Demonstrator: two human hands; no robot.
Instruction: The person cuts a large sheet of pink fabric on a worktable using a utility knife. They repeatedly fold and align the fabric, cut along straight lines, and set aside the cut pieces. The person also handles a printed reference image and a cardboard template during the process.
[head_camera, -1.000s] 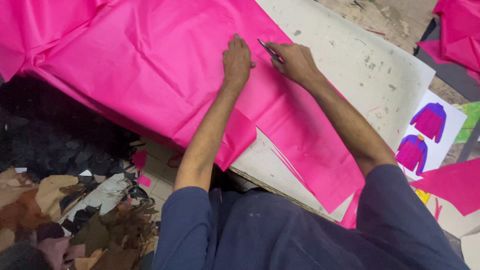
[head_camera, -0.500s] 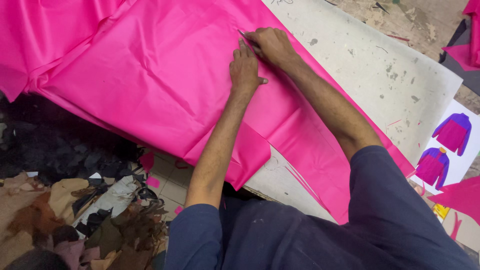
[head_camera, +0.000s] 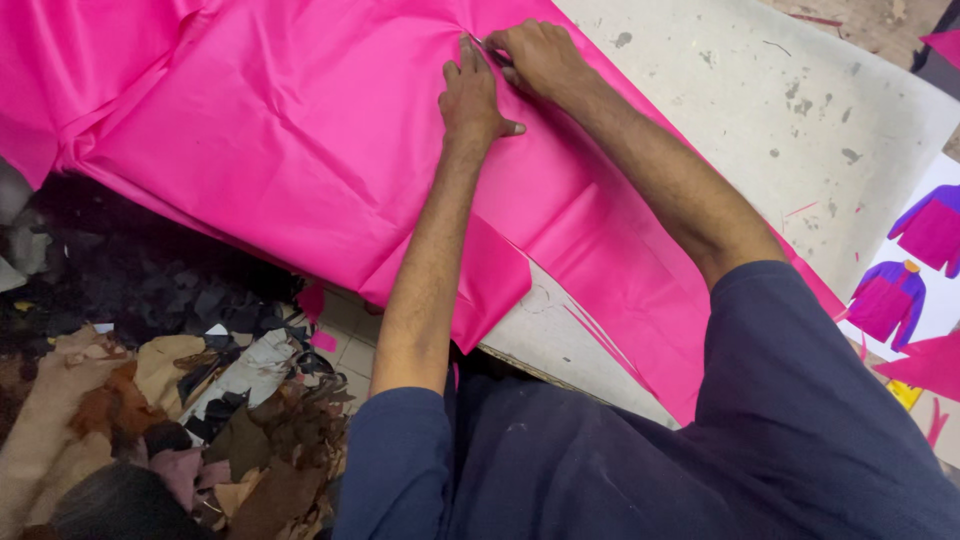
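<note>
Left hand (head_camera: 472, 95) pressed flat, open, on thin, limp, slippery-looking bright pink fabric sheet (head_camera: 300, 150) mid-table, right hand (head_camera: 538, 57) pinching a slim marking tool (head_camera: 487, 47).

Light was bright and even, falling from above. The pink cloth (head_camera: 300, 150) showed a soft sheen without harsh glare. Shadows under the table (head_camera: 800, 130) edge were deep. Focus was sharp, edges slightly stretched.
</note>
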